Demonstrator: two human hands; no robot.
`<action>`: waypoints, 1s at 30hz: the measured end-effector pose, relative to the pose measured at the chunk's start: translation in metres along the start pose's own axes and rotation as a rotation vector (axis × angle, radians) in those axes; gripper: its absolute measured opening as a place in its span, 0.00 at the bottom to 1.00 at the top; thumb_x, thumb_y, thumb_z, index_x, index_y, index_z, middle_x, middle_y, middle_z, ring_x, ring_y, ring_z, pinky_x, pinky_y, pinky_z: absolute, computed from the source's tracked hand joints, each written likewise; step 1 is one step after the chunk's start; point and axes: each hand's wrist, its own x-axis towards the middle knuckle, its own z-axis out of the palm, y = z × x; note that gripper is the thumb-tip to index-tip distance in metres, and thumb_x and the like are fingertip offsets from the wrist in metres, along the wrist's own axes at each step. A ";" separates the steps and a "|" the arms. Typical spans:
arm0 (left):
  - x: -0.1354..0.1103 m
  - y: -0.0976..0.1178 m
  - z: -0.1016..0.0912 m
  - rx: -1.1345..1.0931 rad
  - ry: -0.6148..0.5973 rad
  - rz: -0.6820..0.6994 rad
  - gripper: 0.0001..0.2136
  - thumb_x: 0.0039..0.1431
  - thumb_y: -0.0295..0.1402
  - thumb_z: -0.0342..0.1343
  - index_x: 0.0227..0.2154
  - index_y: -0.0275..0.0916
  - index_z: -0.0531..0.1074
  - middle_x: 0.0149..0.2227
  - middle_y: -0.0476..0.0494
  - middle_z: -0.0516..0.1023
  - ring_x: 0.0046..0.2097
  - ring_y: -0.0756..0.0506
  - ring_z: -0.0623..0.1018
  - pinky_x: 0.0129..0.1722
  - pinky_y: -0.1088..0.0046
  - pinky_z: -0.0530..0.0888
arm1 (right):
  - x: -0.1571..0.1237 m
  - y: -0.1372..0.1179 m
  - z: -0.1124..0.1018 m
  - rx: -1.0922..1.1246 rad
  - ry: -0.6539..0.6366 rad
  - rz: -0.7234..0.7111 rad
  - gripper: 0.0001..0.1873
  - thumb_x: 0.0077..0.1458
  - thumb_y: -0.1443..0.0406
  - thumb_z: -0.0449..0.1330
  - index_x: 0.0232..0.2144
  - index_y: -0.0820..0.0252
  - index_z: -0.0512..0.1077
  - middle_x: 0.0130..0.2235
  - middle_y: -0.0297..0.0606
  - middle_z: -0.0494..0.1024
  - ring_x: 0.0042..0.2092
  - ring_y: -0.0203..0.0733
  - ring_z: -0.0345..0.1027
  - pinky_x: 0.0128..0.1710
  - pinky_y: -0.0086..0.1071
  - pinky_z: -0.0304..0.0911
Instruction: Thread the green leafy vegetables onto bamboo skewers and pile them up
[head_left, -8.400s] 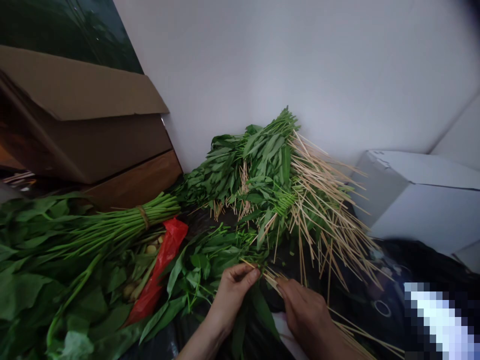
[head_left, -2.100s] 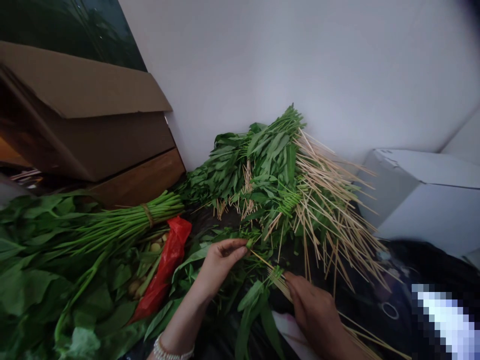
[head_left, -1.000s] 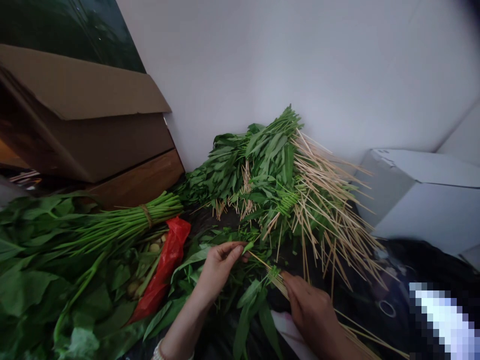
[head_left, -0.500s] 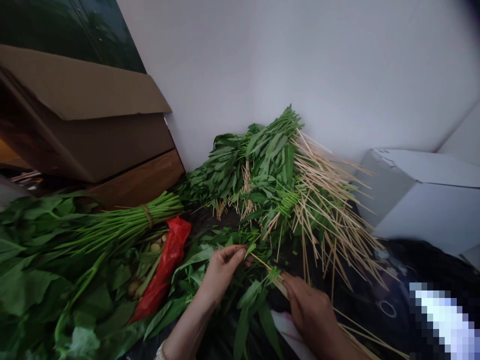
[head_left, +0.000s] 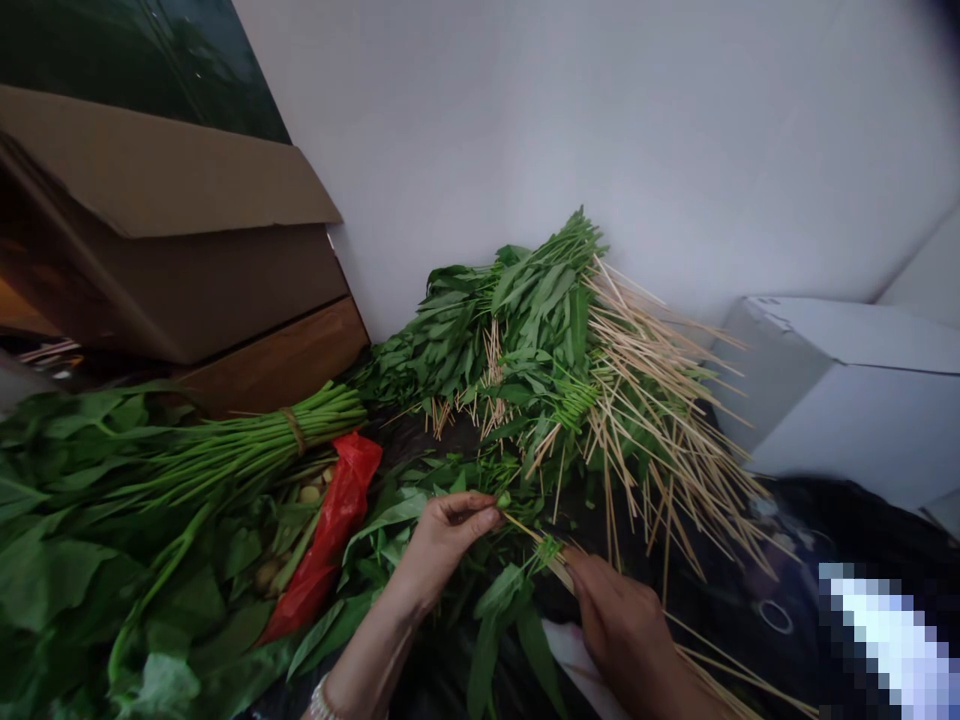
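- the left hand (head_left: pixel 450 535) pinches a small, pale-green plant piece (head_left: pixel 504 498) at the tip of a thin, tan wooden stick (head_left: pixel 519 523).
- the right hand (head_left: pixel 622 605), apart from the left, is clamped around the stick's lower end.
- a moment ago the piece stood out longer; now only a nub shows, perhaps being worked onto the stick.
- a bright-green stem cluster (head_left: pixel 549 548) sits beside the right fingertips.

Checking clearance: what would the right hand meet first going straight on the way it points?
Likely the green bunch on the thin stick, just ahead of the right hand; beyond it, roughly in line, the left hand. Depth and any contact are unclear.
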 end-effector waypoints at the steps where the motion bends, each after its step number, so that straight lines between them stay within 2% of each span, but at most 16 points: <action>1: 0.000 -0.001 0.000 -0.003 -0.001 -0.007 0.15 0.36 0.40 0.70 0.26 0.35 0.80 0.24 0.48 0.80 0.29 0.50 0.75 0.35 0.77 0.70 | 0.000 0.000 0.000 -0.002 -0.001 -0.005 0.17 0.59 0.75 0.45 0.46 0.61 0.68 0.34 0.38 0.77 0.34 0.36 0.74 0.35 0.26 0.67; 6: -0.001 -0.004 -0.004 -0.004 0.003 -0.016 0.14 0.37 0.40 0.71 0.27 0.36 0.81 0.27 0.47 0.81 0.31 0.50 0.76 0.37 0.76 0.70 | -0.003 0.001 0.002 0.004 -0.009 -0.008 0.18 0.60 0.75 0.44 0.46 0.62 0.68 0.36 0.40 0.78 0.36 0.36 0.74 0.38 0.27 0.66; 9: -0.001 -0.009 -0.005 0.011 -0.001 0.004 0.13 0.38 0.39 0.70 0.27 0.37 0.81 0.26 0.48 0.81 0.31 0.50 0.75 0.36 0.77 0.70 | -0.004 -0.001 0.003 0.000 -0.007 0.022 0.18 0.61 0.74 0.43 0.46 0.61 0.68 0.34 0.38 0.77 0.34 0.36 0.73 0.36 0.27 0.65; 14: -0.005 -0.030 0.008 0.035 -0.218 0.030 0.09 0.44 0.37 0.68 0.27 0.37 0.81 0.29 0.46 0.81 0.31 0.49 0.76 0.36 0.76 0.71 | 0.000 -0.005 0.002 -0.053 -0.014 -0.065 0.18 0.61 0.75 0.42 0.44 0.62 0.69 0.30 0.36 0.77 0.29 0.35 0.72 0.32 0.27 0.63; 18: -0.007 -0.032 0.015 0.123 -0.275 0.118 0.09 0.47 0.36 0.66 0.30 0.38 0.81 0.32 0.44 0.82 0.35 0.46 0.78 0.38 0.74 0.72 | 0.002 -0.003 0.001 -0.082 0.002 -0.082 0.16 0.61 0.74 0.43 0.43 0.60 0.68 0.29 0.34 0.76 0.28 0.35 0.71 0.31 0.28 0.61; 20: -0.007 -0.020 0.007 0.212 -0.238 0.180 0.12 0.48 0.36 0.65 0.36 0.38 0.80 0.35 0.43 0.82 0.38 0.44 0.78 0.40 0.72 0.72 | 0.002 -0.001 0.000 -0.084 0.016 -0.081 0.16 0.61 0.74 0.44 0.44 0.60 0.68 0.29 0.33 0.75 0.27 0.35 0.70 0.30 0.28 0.60; 22: -0.008 -0.002 -0.009 0.299 -0.101 0.238 0.14 0.52 0.36 0.61 0.42 0.39 0.78 0.37 0.43 0.82 0.39 0.43 0.78 0.41 0.70 0.72 | 0.003 0.002 -0.001 -0.099 0.043 -0.079 0.15 0.62 0.74 0.44 0.43 0.60 0.67 0.29 0.33 0.75 0.26 0.34 0.70 0.29 0.27 0.60; 24: -0.010 0.015 -0.027 0.401 0.052 0.298 0.11 0.56 0.37 0.56 0.38 0.38 0.79 0.36 0.42 0.82 0.38 0.44 0.78 0.41 0.70 0.71 | 0.003 0.003 -0.001 -0.124 0.060 -0.075 0.14 0.62 0.73 0.43 0.42 0.61 0.67 0.29 0.34 0.75 0.26 0.33 0.70 0.30 0.26 0.60; 25: -0.012 0.022 -0.036 0.460 0.080 0.329 0.10 0.57 0.36 0.56 0.35 0.37 0.79 0.34 0.43 0.81 0.37 0.44 0.77 0.39 0.71 0.71 | 0.003 0.004 -0.002 -0.137 0.063 -0.072 0.14 0.62 0.73 0.43 0.41 0.61 0.67 0.29 0.34 0.76 0.27 0.33 0.71 0.31 0.26 0.60; 27: -0.018 0.030 -0.048 0.574 0.048 0.383 0.07 0.55 0.35 0.58 0.30 0.37 0.79 0.31 0.44 0.79 0.35 0.45 0.76 0.37 0.72 0.70 | 0.003 0.004 -0.002 -0.156 0.061 -0.067 0.14 0.63 0.72 0.43 0.41 0.61 0.67 0.30 0.35 0.76 0.27 0.33 0.71 0.31 0.26 0.60; 30: -0.026 0.028 -0.052 0.747 -0.138 0.400 0.04 0.54 0.32 0.60 0.28 0.39 0.78 0.29 0.46 0.76 0.34 0.47 0.75 0.36 0.73 0.69 | 0.004 0.003 -0.001 -0.167 0.051 -0.059 0.14 0.64 0.71 0.42 0.41 0.61 0.67 0.30 0.35 0.76 0.28 0.33 0.72 0.31 0.26 0.60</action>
